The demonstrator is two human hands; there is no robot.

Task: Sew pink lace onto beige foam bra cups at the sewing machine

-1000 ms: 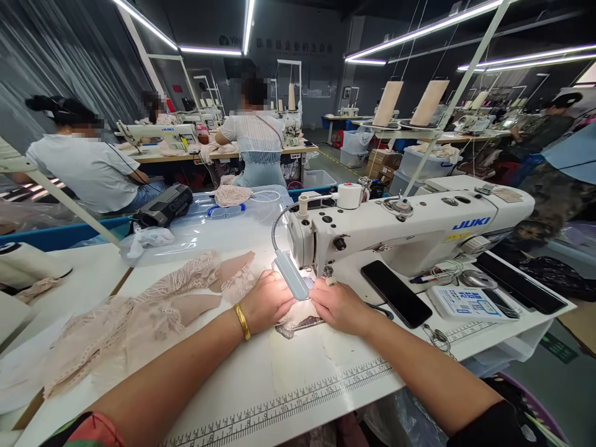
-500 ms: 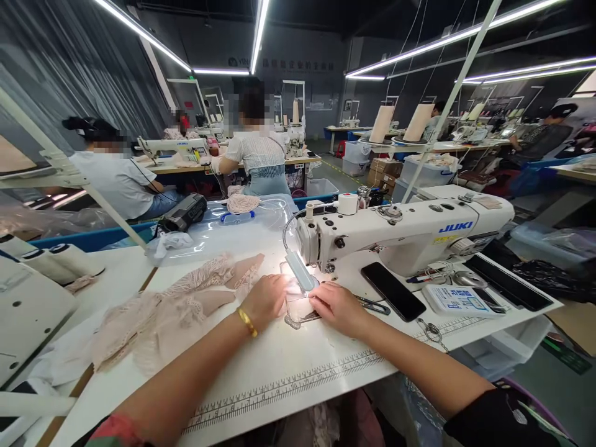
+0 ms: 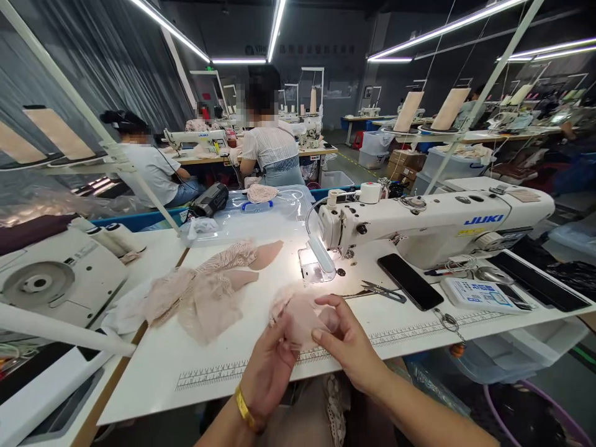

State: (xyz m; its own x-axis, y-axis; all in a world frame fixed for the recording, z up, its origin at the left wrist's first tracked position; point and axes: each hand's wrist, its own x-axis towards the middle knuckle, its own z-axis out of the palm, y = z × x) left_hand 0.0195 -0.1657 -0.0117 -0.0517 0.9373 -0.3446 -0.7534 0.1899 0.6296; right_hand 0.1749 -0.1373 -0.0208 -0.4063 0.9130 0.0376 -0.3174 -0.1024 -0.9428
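Observation:
Between my hands, over the table's front edge, is a pale pink piece of fabric (image 3: 302, 316). My left hand (image 3: 270, 366) grips its left side, thumb on top. On the other side my right hand (image 3: 347, 341) pinches it between thumb and fingers. The white sewing machine (image 3: 419, 226) stands beyond, its lit lamp (image 3: 321, 256) over the needle plate (image 3: 313, 268). Thread snips (image 3: 384, 292) lie right of the plate. More pink lace fabric (image 3: 214, 298) is spread on the table to the left.
A black phone (image 3: 410, 282) and a white-and-blue box (image 3: 479, 295) lie below the machine arm. A clear plastic bin lid (image 3: 274, 214) is at the back. Another machine (image 3: 60, 267) stands at left. Two people sit at work ahead.
Both hands have drawn back from under the needle area toward me, bringing the pink fabric along. The view has shifted, so the table sits differently in it.

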